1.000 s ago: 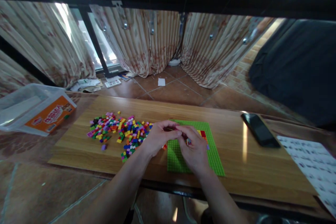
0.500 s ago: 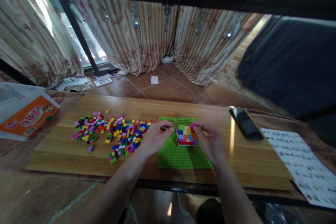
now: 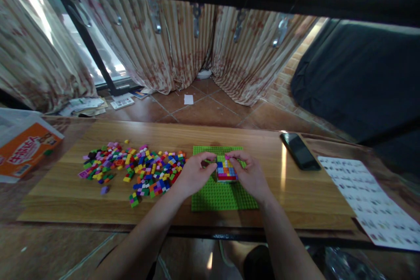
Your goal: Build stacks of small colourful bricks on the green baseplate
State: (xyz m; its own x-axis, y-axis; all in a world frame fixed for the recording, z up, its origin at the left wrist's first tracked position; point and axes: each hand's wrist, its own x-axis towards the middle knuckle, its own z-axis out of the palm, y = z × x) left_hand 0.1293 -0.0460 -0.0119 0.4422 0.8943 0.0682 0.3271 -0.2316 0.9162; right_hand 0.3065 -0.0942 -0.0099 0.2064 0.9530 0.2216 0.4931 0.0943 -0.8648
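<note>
A small block built of many-coloured toy bricks [image 3: 226, 171] stands on a green studded baseplate [image 3: 215, 199]. At its far right side, my right hand [image 3: 251, 177] pinches a magenta brick [image 3: 227, 156] over the top of the block. The fingers partly hide that brick, and I cannot tell whether it is pressed down. My left hand [image 3: 196, 173] is at the block's left side, thumb and forefinger curved and apart, with nothing seen between them. Its fingertips are close to the block's left edge; contact is unclear.
Loose coloured bricks [image 3: 147, 166] lie heaped on the wooden board [image 3: 82, 208] to the left. Beyond them stands a clear plastic box [image 3: 19, 118] with an orange label. To the right are a black phone [image 3: 300, 151] and a printed sheet [image 3: 367, 197].
My right hand has brought the magenta brick leftward over the block's far part. My left hand has come closer to the block's left side. The whole view has shifted slightly.
</note>
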